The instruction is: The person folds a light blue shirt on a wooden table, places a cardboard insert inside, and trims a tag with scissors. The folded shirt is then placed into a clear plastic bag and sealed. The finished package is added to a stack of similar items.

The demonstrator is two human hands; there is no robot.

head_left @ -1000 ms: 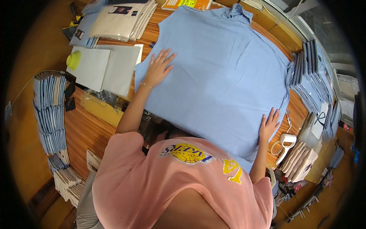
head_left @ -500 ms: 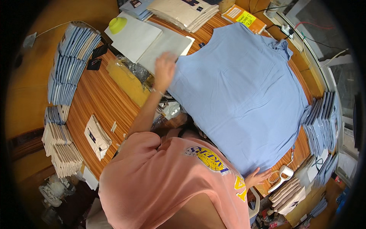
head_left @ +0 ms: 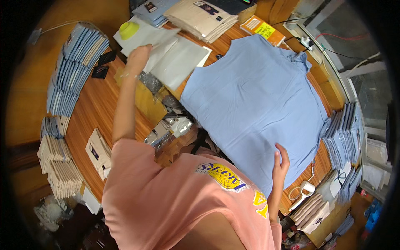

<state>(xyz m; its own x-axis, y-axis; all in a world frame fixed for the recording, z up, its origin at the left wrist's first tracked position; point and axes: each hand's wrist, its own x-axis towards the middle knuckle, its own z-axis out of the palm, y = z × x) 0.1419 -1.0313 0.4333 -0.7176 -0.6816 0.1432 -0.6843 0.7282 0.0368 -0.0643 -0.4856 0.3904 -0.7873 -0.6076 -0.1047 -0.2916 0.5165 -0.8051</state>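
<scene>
My left hand (head_left: 138,60) is closed on the edge of a white sheet (head_left: 163,51), which bends up off the pile at the back left of the table. Beside it lies a grey, translucent sheet (head_left: 181,66). A light blue shirt (head_left: 254,96) is spread out flat across the right side of the table, its neckline toward the sheets. My right hand (head_left: 281,163) is over the shirt's near part, holding nothing, with thumb and forefinger apart. Whether it touches the cloth I cannot tell.
A lime-green bowl-like object (head_left: 128,30) sits on the papers. Packed beige garments (head_left: 200,18) and an orange box (head_left: 262,30) stand at the back. Stacks of folded blue garments (head_left: 75,71) line the left edge, others (head_left: 342,133) the right. A white handheld tool (head_left: 306,190) lies near right.
My left hand has moved left from the grey sheet beside the shirt's neckline, and a white sheet now lifts with it. My right hand has risen from the shirt's near hem.
</scene>
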